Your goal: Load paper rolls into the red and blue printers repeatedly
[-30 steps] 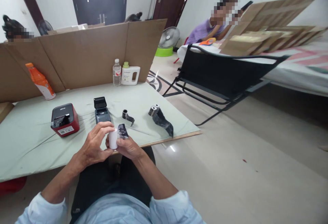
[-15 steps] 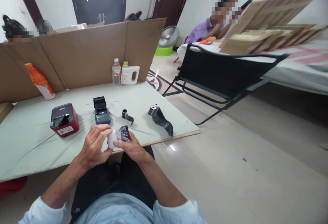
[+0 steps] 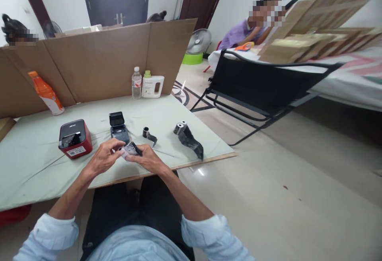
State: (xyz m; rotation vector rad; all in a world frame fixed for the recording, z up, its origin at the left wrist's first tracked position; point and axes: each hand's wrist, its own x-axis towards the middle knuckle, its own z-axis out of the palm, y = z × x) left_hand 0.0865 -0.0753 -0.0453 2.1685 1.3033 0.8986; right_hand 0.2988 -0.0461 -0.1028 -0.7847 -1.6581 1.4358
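White roll [image 3: 124, 154] tipped over, nearer the open device

The left hand's [image 3: 104, 156] fingers are narrowed on the roll's left end; the right hand [image 3: 150, 159] holds its other side, thumb near the black-printed strip [image 3: 132, 148] hanging from it. Half a second ago the roll stood nearly upright by the table's near edge; now it lies slanted, farther over the table [image 3: 32, 177], just on the near side of the dark open-lidded device [image 3: 119, 131]. That seems to bring roll and device together in the work. Right of the device, a small roll [image 3: 146, 133] and paired rolls [image 3: 180, 128] lie unmoved; left, a red-and-black device [image 3: 74, 138] stands.
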